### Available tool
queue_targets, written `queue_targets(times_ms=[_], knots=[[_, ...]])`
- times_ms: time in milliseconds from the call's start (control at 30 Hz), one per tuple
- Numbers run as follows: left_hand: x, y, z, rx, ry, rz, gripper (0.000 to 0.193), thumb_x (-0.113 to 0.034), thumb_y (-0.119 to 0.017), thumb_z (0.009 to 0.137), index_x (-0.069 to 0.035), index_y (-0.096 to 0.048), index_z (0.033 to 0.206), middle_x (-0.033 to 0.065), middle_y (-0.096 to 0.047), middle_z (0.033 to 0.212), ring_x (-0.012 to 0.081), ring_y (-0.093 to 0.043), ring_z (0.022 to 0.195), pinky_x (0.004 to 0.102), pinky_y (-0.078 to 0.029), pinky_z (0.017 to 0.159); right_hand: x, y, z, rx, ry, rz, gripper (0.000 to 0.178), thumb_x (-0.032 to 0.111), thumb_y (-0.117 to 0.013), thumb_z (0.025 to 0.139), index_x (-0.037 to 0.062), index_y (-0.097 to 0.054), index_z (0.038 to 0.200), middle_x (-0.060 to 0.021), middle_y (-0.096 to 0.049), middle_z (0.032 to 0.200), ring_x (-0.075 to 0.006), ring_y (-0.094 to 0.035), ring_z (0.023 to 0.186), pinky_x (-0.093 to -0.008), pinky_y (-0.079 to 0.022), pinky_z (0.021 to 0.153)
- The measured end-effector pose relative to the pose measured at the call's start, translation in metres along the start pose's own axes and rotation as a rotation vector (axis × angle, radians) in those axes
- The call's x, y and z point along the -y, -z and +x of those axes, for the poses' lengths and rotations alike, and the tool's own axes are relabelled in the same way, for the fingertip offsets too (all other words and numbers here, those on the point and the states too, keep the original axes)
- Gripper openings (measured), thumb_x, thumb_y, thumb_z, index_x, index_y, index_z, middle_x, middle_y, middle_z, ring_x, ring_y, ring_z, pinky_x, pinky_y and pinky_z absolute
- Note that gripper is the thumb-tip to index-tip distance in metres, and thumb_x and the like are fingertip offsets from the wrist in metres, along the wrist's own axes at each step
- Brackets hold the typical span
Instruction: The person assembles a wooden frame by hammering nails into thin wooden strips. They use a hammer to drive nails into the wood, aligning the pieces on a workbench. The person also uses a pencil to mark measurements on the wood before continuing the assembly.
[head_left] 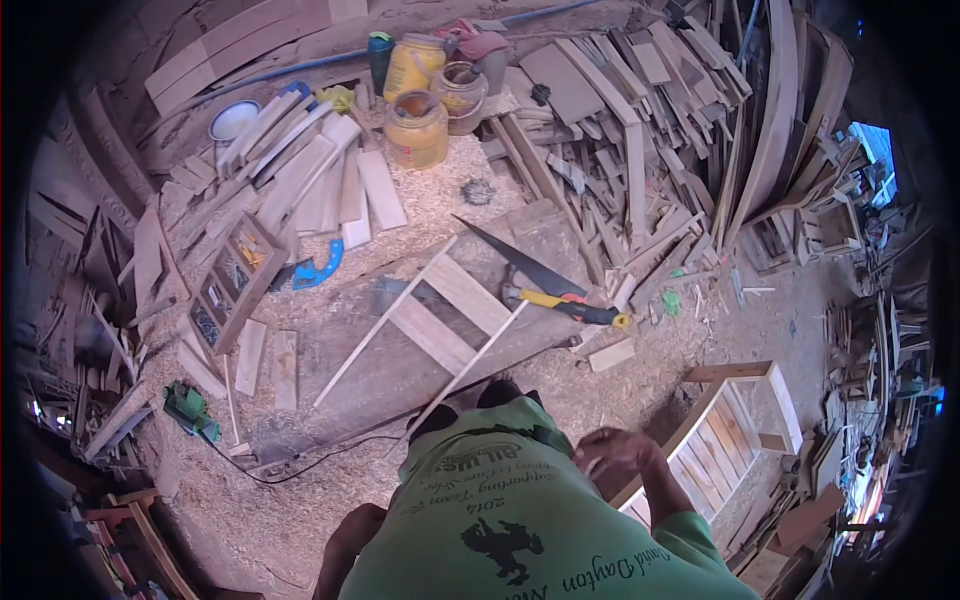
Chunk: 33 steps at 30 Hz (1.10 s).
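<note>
Head cam | your right hand (608, 451): by green shirt (500, 490), near slatted wooden frame (710, 445), fingers bent, can't tell if pinching | your left hand (362, 522): shirt's other side, fingers can't tell | ladder-like wood piece (432, 338): flat on tabletop (325, 350), left of handsaw (525, 258) and hammer (541, 298)

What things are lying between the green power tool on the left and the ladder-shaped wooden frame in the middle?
In the head view, a thin stick and two short boards lie between the green power tool and the ladder-shaped wooden frame.
</note>
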<state>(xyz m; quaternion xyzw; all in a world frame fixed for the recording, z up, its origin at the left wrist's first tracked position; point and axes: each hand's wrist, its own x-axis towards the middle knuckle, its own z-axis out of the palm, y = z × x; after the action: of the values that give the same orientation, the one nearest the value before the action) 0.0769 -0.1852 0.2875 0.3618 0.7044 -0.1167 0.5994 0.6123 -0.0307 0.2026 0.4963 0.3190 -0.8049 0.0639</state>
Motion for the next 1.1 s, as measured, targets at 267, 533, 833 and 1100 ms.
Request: queue_targets(times_ms=[267, 533, 833, 1100], knots=[[-0.102, 0.005, -0.038, -0.145, -0.212, 0.054, 0.041, -0.042, -0.072, 0.098, -0.012, -0.085, 0.122, 0.0205, -0.082, 0.115, 0.0386, -0.079, 0.108, 0.045, -0.06, 0.097, 0.07, 0.13, 0.103, -1.303, 0.371, -0.993, 0.065, 0.023, -0.089, 0.088, 0.0102, -0.064, 0.147, -0.022, -0.068, 0.132, -0.0451, -0.063, 0.128, -0.0546, -0.052, 0.108], [-0.065, 0.026, 0.128, -0.572, -0.299, -0.161, 0.035, -0.038, -0.074, 0.105, -0.009, -0.082, 0.124, 0.0216, -0.079, 0.125, 0.0391, -0.075, 0.12, 0.0461, -0.058, 0.102, 0.102, 0.19, 0.151, -1.157, 0.28, -1.335, 0.055, 0.025, -0.084, 0.092, 0.0158, -0.063, 0.142, -0.0194, -0.069, 0.129, -0.0416, -0.064, 0.126, -0.0583, -0.046, 0.112], [-0.188, 0.132, 0.288, -0.915, -0.212, -0.004, 0.059, -0.059, -0.068, 0.102, -0.023, -0.069, 0.149, 0.0157, -0.076, 0.136, 0.0415, -0.061, 0.139, 0.0559, -0.041, 0.121, 0.115, 0.158, 0.119, -1.048, 0.47, -1.157, 0.067, 0.023, -0.09, 0.087, 0.0183, -0.063, 0.148, -0.0206, -0.071, 0.118, -0.0463, -0.071, 0.105, -0.059, -0.058, 0.085], [-0.148, 0.113, 0.314, -0.822, -0.629, -0.431, 0.049, -0.063, -0.065, 0.105, -0.024, -0.082, 0.13, 0.013, -0.081, 0.114, 0.0311, -0.073, 0.114, 0.0466, -0.045, 0.113, 0.058, 0.131, 0.152, -0.934, 0.447, -0.872, 0.046, 0.024, -0.091, 0.087, 0.0086, -0.072, 0.125, -0.0197, -0.071, 0.103, -0.0435, -0.073, 0.095, -0.0579, -0.057, 0.082]])
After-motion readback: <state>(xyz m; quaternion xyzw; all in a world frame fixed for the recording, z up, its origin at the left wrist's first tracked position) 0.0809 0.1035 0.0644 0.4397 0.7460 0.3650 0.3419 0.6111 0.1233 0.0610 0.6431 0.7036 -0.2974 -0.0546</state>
